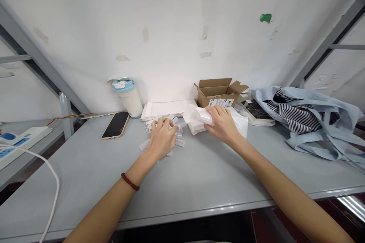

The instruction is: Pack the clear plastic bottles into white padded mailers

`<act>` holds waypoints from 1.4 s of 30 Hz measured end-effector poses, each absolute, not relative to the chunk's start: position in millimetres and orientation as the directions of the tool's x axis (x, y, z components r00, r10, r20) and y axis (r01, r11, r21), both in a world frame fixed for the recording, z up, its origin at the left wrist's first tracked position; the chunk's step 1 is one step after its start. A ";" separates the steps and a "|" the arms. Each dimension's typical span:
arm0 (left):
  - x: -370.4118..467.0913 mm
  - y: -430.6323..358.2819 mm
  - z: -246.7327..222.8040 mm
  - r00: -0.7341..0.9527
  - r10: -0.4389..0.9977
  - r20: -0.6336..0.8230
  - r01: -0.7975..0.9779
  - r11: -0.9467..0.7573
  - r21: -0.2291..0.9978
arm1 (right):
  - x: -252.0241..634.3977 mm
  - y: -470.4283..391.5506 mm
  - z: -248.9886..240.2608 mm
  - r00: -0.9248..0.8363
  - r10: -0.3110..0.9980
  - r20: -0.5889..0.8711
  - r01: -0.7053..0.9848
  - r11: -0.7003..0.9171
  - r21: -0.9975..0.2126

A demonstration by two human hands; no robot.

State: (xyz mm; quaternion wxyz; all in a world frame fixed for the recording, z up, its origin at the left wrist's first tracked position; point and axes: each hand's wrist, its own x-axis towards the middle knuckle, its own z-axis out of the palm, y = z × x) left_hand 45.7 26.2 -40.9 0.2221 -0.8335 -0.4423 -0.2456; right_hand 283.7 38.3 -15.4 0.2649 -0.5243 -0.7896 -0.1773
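Observation:
My left hand [162, 138] is over a loose pile of small clear plastic pieces [179, 142], its fingers curled down among them. What its fingertips hold, if anything, is hidden. My right hand [221, 123] is closed over a white plastic bag [241, 121], palm down, with the fingers wrapped over its upper side. The bag lies on the grey table [199, 174], to the right of the pile. Behind the pieces is a flat stack of white paper-like sheets [168, 108], with thin white loops at its near left corner.
A phone [115, 125] and a blue-lidded cup [129, 100] stand at the left. An open cardboard box [218, 93] is behind the bag. At the right lies a light-blue cloth bag [327, 110]. A white cable [55, 182] and power strip [23, 144] are at the left edge.

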 end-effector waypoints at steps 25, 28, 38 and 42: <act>40.8 44.5 -42.9 0.665 0.502 0.553 0.731 -0.588 -0.346 | 279.6 37.5 -18.9 -0.336 0.725 0.601 0.917 0.397 0.034; 40.4 43.4 -40.2 0.589 0.475 0.654 0.766 -0.586 -0.264 | 278.9 37.3 -19.3 -0.340 0.723 0.602 0.917 0.397 0.040; 31.9 25.1 -13.8 -0.012 0.360 0.933 0.798 -0.558 0.225 | 277.6 36.4 -19.1 -0.342 0.720 0.604 0.914 0.404 0.036; 37.2 12.1 -4.1 -0.196 0.391 0.899 0.738 -0.545 0.397 | 273.7 35.0 -22.3 -0.376 0.718 0.586 0.903 0.425 0.059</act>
